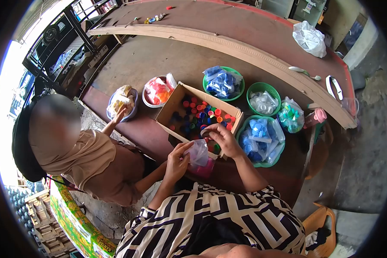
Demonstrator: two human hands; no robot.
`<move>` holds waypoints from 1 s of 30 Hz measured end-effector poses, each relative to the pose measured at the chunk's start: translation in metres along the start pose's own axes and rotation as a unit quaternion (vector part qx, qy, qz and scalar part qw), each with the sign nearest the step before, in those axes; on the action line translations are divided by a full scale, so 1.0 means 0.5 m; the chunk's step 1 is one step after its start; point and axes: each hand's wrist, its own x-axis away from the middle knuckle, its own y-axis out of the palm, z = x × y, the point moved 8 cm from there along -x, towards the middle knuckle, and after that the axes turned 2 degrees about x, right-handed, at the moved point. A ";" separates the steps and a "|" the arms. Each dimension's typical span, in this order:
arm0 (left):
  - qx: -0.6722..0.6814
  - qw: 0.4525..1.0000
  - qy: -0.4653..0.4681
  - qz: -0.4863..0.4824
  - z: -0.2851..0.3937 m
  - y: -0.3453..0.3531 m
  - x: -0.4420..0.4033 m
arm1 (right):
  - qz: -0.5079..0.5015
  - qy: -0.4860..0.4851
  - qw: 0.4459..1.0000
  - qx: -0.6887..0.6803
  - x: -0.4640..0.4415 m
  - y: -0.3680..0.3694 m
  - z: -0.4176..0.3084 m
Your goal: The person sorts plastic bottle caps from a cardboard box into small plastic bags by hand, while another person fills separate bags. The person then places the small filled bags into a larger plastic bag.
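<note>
My left hand (176, 162) is closed on the edge of a small clear plastic bag (198, 153). The bag hangs just in front of the near side of a cardboard box (167, 107). In my right hand (224, 139), thumb and fingers pinch a dark bottle cap (204, 133) over the box's near right part. Loose bottle caps (210, 113) in red, orange, blue and green lie inside the box. Beneath the bag is a bright pink object (203, 168), partly covered, whose kind I cannot make out.
Green baskets (243, 79) with bagged caps stand right and behind. A co-worker (103, 167) at left reaches into a basin (135, 112). Beside it sits a bowl of red bags (159, 92). A wooden rail (228, 43) crosses the table; a white bag (309, 38) lies beyond.
</note>
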 end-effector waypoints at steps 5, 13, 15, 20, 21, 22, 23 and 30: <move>-0.002 0.999 0.053 -0.015 0.027 0.011 0.010 | -0.055 -0.122 0.948 0.289 0.021 0.049 -0.097; 0.009 0.994 0.057 -0.098 0.044 0.015 0.075 | 0.076 0.026 0.951 0.299 -0.090 -0.175 0.097; 0.009 0.993 0.073 -0.090 0.059 0.009 0.091 | 0.038 0.132 0.890 0.434 -0.110 -0.197 0.170; 0.049 0.992 0.029 -0.114 0.064 0.012 0.123 | 0.012 0.255 0.719 0.646 -0.132 -0.201 0.283; 0.073 0.990 0.005 -0.122 0.060 0.014 0.127 | 0.016 0.275 0.696 0.663 -0.132 -0.192 0.287; 0.058 0.990 0.003 -0.125 0.063 0.012 0.129 | 0.030 0.220 0.702 0.677 -0.143 -0.182 0.299; 0.058 0.991 0.002 -0.121 0.059 0.011 0.129 | 0.043 0.163 0.706 0.688 -0.152 -0.171 0.310; 0.039 0.992 0.022 -0.115 0.054 0.024 0.128 | -0.073 -0.033 0.708 0.701 -0.159 0.010 0.394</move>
